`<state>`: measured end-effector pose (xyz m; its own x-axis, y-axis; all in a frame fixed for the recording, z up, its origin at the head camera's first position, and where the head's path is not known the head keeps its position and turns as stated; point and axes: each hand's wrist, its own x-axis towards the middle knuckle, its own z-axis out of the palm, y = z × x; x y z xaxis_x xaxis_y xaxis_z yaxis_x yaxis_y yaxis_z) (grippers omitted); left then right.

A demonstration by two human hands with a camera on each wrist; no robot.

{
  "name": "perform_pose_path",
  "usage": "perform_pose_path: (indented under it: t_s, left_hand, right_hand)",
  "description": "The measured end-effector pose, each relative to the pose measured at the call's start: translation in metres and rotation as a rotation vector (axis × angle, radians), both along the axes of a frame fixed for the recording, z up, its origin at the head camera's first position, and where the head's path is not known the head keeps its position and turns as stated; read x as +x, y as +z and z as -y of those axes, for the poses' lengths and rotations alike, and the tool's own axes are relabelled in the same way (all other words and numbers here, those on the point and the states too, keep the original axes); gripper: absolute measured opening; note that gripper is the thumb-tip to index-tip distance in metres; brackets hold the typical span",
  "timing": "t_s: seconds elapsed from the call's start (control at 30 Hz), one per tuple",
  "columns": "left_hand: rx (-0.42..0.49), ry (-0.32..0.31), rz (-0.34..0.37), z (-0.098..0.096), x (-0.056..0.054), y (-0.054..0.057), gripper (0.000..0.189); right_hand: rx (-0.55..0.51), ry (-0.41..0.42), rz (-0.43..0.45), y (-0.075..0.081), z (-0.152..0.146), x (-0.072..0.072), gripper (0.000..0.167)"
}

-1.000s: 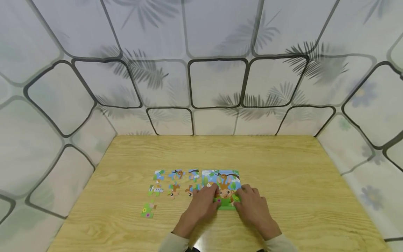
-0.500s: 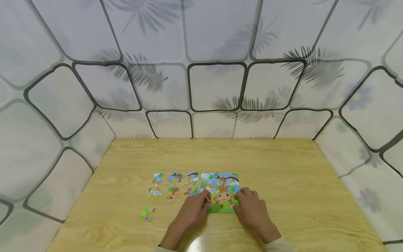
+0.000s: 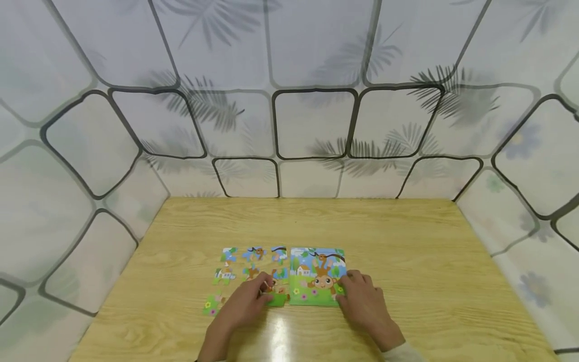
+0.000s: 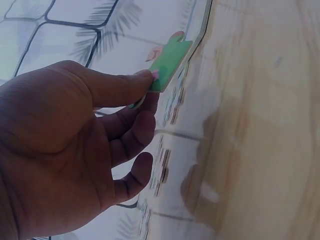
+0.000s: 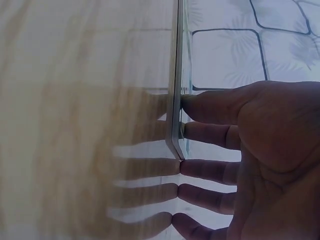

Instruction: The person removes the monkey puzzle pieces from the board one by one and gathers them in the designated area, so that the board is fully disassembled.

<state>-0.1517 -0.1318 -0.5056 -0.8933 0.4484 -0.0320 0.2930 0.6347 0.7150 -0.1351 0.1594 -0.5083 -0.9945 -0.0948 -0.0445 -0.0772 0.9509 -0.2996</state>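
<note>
My left hand (image 3: 244, 304) pinches a green jigsaw puzzle piece (image 4: 170, 62) between thumb and index finger; its other fingers curl loosely below. In the head view, the piece hovers over the lower right of the loose-piece group, left of the puzzle board (image 3: 298, 297). That square board shows a monkey hanging from a branch, a small house and flowers. My right hand (image 3: 364, 304) rests at the board's right edge. In the right wrist view, its thumb and index fingertip touch the board (image 5: 176, 75), while the remaining fingertips touch the table.
Several loose puzzle pieces lie in rough rows left of the board, among them a house piece (image 3: 223, 275), a branch piece (image 3: 255, 253) and a flower piece (image 3: 210, 304). They lie on a wooden table (image 3: 429, 261), with patterned cloth walls (image 3: 312, 120) around it.
My left hand has moved left off the board, carrying the green puzzle piece to the loose pieces. The board's lower left is now uncovered. My right hand stays at the board's right edge.
</note>
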Motion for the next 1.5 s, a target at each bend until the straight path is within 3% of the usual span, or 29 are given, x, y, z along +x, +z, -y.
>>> perform_pose_path:
  t_s: [0.27, 0.6, 0.8, 1.1, 1.27, 1.4, 1.5]
  left_hand:
    - [-0.030, 0.039, 0.029, 0.020, 0.004, -0.002, 0.016]
    - [-0.159, 0.267, 0.044, 0.043, 0.011, 0.002, 0.018]
    - [-0.224, 0.314, 0.052, 0.046, 0.013, 0.004, 0.019]
    - [-0.282, 0.319, 0.066, 0.045, 0.015, 0.007, 0.017]
    - [-0.201, 0.307, 0.041, 0.041, 0.014, 0.008, 0.020]
    - [-0.108, 0.245, -0.001, 0.025, 0.011, 0.004, 0.018]
    - [-0.080, 0.158, -0.039, 0.007, 0.009, 0.001, 0.016]
  right_hand:
    - [0.008, 0.001, -0.005, -0.001, -0.001, 0.001, 0.028]
    - [0.006, 0.010, 0.000, 0.000, 0.000, 0.002, 0.028]
    - [0.013, 0.018, -0.010, -0.001, -0.001, 0.000, 0.028]
    - [-0.002, 0.012, -0.014, 0.000, -0.002, -0.003, 0.029]
    - [-0.001, 0.013, -0.013, 0.003, -0.002, -0.002, 0.029]
    - [0.005, 0.007, -0.011, 0.001, -0.002, -0.003, 0.028]
    - [0.005, 0.007, -0.001, 0.000, -0.003, -0.003, 0.028]
